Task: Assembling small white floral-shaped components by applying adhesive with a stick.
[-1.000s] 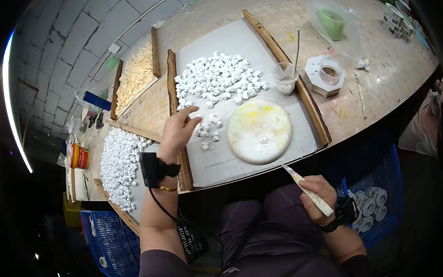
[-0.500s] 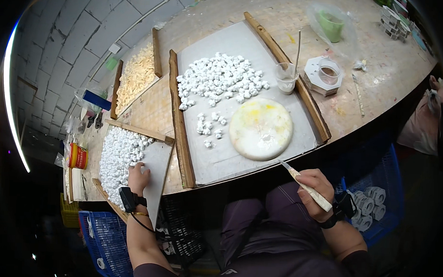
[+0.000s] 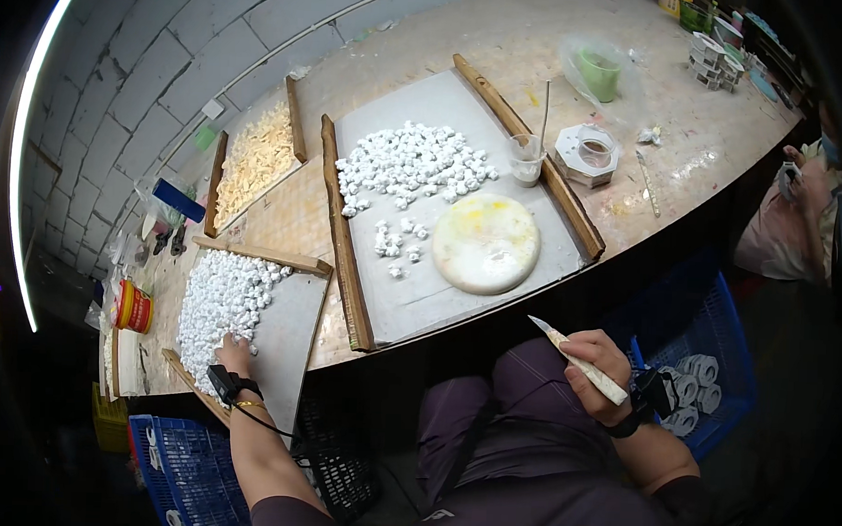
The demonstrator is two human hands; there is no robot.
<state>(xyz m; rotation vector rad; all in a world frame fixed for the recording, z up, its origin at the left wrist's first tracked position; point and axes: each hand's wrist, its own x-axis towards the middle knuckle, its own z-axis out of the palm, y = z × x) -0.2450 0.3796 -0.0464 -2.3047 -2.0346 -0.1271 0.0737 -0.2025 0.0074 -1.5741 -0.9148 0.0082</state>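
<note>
My left hand (image 3: pixel 235 355) reaches down into a pile of small white knobbly pieces (image 3: pixel 217 302) on a wood-edged board (image 3: pixel 287 337) at the left. Its fingertips are lost among the pieces, so their grip is hidden. Above my lap, my right hand (image 3: pixel 595 373) is closed round the pale handle of a knife (image 3: pixel 551 335), its blade pointing up and left. Past the knife, a round whitish disc with yellow stains (image 3: pixel 486 244) lies on a wood-edged tray (image 3: pixel 415 314). Similar white pieces (image 3: pixel 415 161) are heaped behind it, with several more scattered to its left.
A clear cup (image 3: pixel 526 163) with a stick stands by the tray's right rail (image 3: pixel 571 208). Farther right are an octagonal pot (image 3: pixel 587 157) and a green cup (image 3: pixel 598 76). Blue crates (image 3: pixel 713 315) sit below the table edge. Another person's hands (image 3: pixel 804 184) show at far right.
My left hand has moved left and nearer to me, deeper into the white pieces. My right hand keeps the knife almost in place. The view has shifted, and another person's hands show more at right.
</note>
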